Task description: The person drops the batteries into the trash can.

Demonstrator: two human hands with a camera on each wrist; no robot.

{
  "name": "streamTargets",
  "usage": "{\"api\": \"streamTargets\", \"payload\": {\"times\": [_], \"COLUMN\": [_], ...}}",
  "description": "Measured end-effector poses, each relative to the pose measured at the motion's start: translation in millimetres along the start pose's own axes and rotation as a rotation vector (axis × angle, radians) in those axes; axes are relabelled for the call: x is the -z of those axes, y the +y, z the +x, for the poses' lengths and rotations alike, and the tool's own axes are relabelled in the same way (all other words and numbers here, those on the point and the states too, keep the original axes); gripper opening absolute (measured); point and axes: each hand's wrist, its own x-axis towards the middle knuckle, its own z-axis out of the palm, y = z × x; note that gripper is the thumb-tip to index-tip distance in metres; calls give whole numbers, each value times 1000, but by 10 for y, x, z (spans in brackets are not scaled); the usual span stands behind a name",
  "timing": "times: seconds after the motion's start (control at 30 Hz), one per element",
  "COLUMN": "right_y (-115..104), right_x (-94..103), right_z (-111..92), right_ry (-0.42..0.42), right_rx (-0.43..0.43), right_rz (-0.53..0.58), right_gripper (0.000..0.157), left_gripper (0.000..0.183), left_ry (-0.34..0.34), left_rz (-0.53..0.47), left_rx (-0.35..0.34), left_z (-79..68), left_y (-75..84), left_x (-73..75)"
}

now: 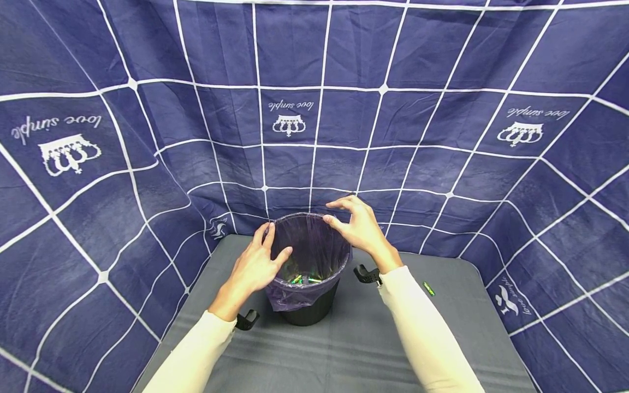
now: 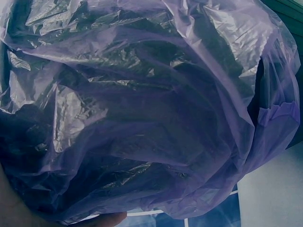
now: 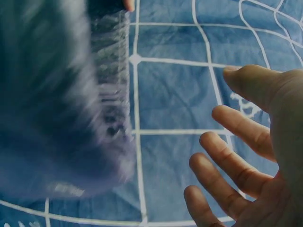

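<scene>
A black round bin (image 1: 309,314) stands on the grey surface, lined with a thin translucent purple bag (image 1: 292,297) folded out over its rim. My left hand (image 1: 253,265) is at the left side of the rim, fingers extended and thumb spread over the near edge; whether it touches the bag is unclear. The bag (image 2: 156,118) fills most of the left wrist view. At the upper right of the rim is my right hand (image 1: 361,226), its fingers spread and holding nothing. The right wrist view shows these fingers (image 3: 232,165) apart from the bag.
Inside the bin lie small shiny green and gold pieces (image 1: 297,279). A small green packet (image 1: 428,288) rests on the grey surface (image 1: 373,338) to the right. Blue cloth (image 1: 290,169) with white grid lines surrounds the back and sides.
</scene>
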Motion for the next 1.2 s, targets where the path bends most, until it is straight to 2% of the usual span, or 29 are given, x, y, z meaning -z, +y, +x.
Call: {"api": "streamTargets", "payload": {"times": [0.17, 0.53, 0.87, 1.2], "right_y": [163, 593, 1038, 1522], "right_x": [71, 254, 358, 428], "right_z": [-101, -382, -723, -1137], "right_ry": [17, 22, 34, 18], "right_rx": [-8, -107, -145, -230], "right_rz": [-9, 3, -42, -90], "right_gripper": [33, 33, 33, 32], "left_gripper": [95, 94, 93, 93], "left_ry": [7, 5, 12, 0], "left_rz": [-5, -7, -5, -5], "left_rx": [3, 6, -1, 9], "left_z": [-1, 4, 6, -2], "left_y": [-11, -14, 0, 19], "left_x": [-2, 10, 18, -1]}}
